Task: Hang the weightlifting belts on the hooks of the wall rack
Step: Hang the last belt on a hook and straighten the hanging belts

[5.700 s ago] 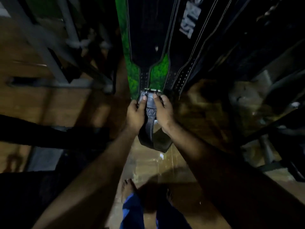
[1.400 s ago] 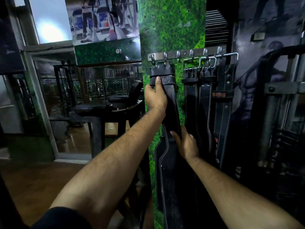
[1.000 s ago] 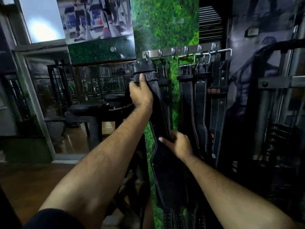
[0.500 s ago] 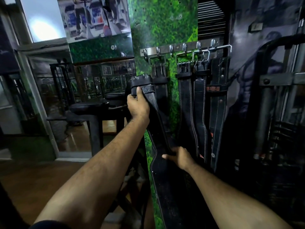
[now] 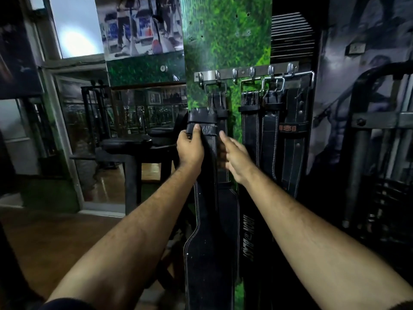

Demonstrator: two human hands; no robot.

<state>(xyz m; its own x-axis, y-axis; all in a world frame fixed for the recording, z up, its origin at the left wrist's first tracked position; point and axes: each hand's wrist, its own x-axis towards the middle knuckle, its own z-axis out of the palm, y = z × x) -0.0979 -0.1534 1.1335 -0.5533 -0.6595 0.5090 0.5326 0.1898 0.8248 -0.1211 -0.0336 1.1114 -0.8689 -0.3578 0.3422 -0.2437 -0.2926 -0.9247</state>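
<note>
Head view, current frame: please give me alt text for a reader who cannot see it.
A person's left hand grips a black weightlifting belt near its top, below the metal wall rack, while the open right hand reaches beside it. Four other black belts hang from the rack's hooks against a green panel.

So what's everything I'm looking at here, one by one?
held belt: one, black with pale stitching, below the rack's leftmost hook, not on it
hung belts: four visible, black, on the rack by metal buckles
wall rack: one, silver bar with hooks, on the green panel
green panel: one, grass-patterned, centre wall
bench: one, black padded, left, by the mirror
weight machine: dark metal frame, right edge
left hand: grips the held belt's top
right hand: fingers extended, beside the belt; contact unclear
</note>
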